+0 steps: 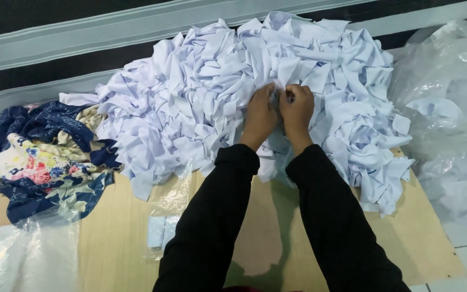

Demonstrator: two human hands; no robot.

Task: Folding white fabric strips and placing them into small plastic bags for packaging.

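At the middle of the white fabric pile (255, 92), both hands pinch one small white strip (281, 93) between them: left hand (260, 113) and right hand (297, 108) close together, fingertips clamped on it. The strip looks light, soft, floppy (likely slips from a loose hold), so best taken by an edge. The pile lies on a board-topped table (120, 238), near a floral cloth (49, 157) and plastic bags (449, 108).
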